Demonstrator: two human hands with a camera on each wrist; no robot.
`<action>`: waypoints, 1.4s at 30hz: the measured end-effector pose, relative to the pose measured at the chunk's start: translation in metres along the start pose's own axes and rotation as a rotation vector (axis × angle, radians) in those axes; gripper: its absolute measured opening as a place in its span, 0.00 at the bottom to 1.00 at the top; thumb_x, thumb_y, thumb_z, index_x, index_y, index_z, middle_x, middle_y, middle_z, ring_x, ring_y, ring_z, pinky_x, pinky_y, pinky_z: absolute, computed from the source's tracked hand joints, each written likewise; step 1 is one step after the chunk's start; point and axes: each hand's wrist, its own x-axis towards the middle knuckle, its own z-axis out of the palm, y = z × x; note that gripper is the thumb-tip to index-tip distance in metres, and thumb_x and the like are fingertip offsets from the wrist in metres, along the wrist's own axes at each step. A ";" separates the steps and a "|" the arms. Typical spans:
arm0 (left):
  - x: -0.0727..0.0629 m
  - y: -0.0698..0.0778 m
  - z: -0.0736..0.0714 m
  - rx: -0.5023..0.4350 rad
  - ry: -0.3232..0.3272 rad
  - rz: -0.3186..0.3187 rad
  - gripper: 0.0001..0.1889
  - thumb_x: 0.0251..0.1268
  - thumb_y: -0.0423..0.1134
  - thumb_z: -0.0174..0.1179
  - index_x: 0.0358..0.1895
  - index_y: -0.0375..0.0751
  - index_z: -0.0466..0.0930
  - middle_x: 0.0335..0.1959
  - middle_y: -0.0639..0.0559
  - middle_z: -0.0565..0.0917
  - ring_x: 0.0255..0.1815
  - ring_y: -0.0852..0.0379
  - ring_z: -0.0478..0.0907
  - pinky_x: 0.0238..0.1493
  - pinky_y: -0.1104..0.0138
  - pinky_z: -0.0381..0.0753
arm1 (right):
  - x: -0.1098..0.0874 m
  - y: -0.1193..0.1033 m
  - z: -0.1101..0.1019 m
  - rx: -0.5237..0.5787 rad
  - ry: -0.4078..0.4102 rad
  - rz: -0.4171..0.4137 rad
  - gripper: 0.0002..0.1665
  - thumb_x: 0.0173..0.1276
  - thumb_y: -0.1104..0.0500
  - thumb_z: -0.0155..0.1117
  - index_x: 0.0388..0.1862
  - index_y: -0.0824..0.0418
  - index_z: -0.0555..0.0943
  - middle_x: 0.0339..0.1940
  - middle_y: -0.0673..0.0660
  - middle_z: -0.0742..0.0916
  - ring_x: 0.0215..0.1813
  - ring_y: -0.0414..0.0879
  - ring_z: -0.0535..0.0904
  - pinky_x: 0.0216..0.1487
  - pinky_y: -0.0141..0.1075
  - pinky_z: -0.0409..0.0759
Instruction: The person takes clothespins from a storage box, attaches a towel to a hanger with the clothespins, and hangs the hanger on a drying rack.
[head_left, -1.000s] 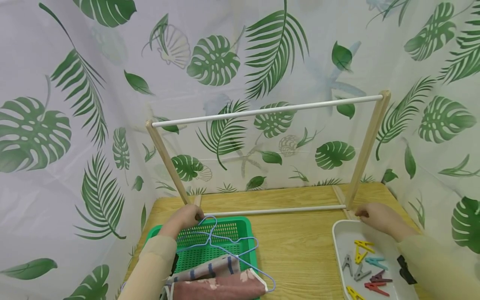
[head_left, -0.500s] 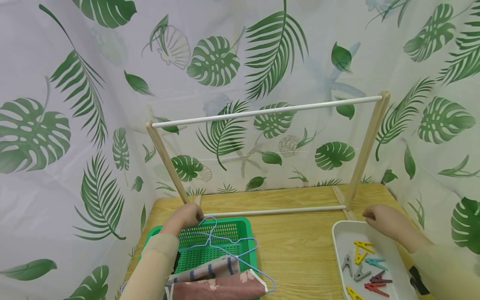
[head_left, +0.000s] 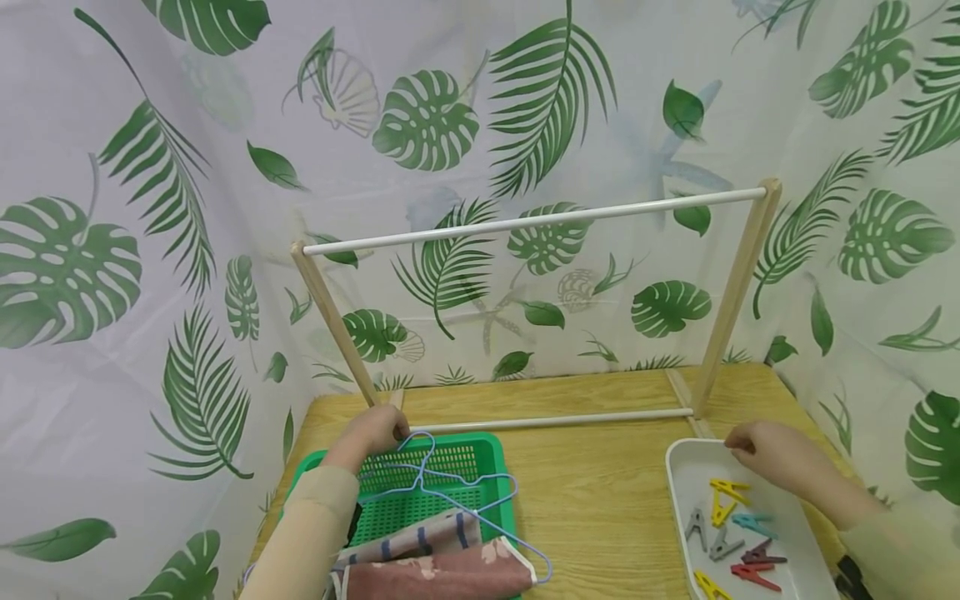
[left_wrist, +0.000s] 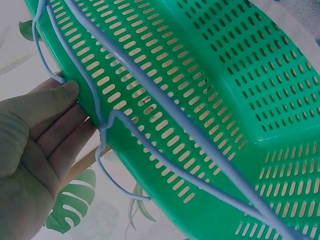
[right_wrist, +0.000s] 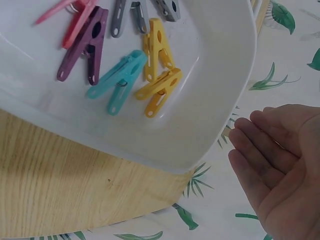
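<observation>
Two bare hands show in the head view, well apart over a wood-grain table (head_left: 592, 500). The left hand (head_left: 373, 431) is at the far rim of a green basket (head_left: 492, 454), near the foot of a rack (head_left: 540, 220) with white bars and wooden posts. Blue hangers (left_wrist: 125, 58) lie across the basket, along with a striped cloth (head_left: 420, 540) and a reddish cloth (head_left: 442, 577). The right hand (head_left: 776, 457) is at the far right corner of a white tray (head_left: 693, 473), which holds clips in yellow, turquoise, grey, purple and red.

In the left wrist view, the left thumb presses on the basket's rim and the other fingers lie behind it, so the hand grips that rim. A hanger's hook ends right by the thumb.

In the right wrist view, the right fingers are loosely bent and hold nothing, just beside the tray's rim, and the clips lie inside its walls.
</observation>
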 end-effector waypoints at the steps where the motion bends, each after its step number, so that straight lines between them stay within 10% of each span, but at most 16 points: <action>1: 0.000 0.000 0.000 0.000 0.002 0.001 0.09 0.64 0.23 0.69 0.42 0.38 0.94 0.36 0.50 0.92 0.43 0.52 0.87 0.53 0.52 0.89 | -0.001 0.001 0.001 -0.003 0.000 -0.008 0.09 0.71 0.65 0.68 0.44 0.70 0.89 0.39 0.63 0.92 0.41 0.58 0.89 0.43 0.55 0.89; 10: 0.000 0.001 -0.001 0.034 0.024 0.019 0.09 0.65 0.23 0.69 0.38 0.40 0.95 0.34 0.52 0.92 0.41 0.52 0.88 0.50 0.54 0.90 | -0.008 0.005 0.011 0.050 -0.070 0.043 0.10 0.72 0.65 0.67 0.47 0.72 0.88 0.40 0.63 0.92 0.42 0.57 0.89 0.44 0.53 0.90; 17: 0.001 0.000 0.002 0.018 0.024 0.022 0.14 0.67 0.22 0.67 0.22 0.37 0.88 0.18 0.57 0.72 0.24 0.56 0.62 0.30 0.65 0.67 | -0.010 0.008 0.028 0.074 -0.121 0.040 0.08 0.71 0.66 0.68 0.45 0.70 0.88 0.38 0.59 0.92 0.40 0.51 0.88 0.43 0.50 0.90; 42: 0.002 0.006 0.006 0.018 0.047 -0.058 0.17 0.68 0.21 0.64 0.22 0.43 0.87 0.22 0.56 0.78 0.27 0.56 0.67 0.31 0.63 0.73 | -0.008 0.013 0.068 0.052 -0.038 0.043 0.07 0.67 0.64 0.73 0.41 0.67 0.89 0.37 0.55 0.91 0.40 0.50 0.85 0.45 0.54 0.88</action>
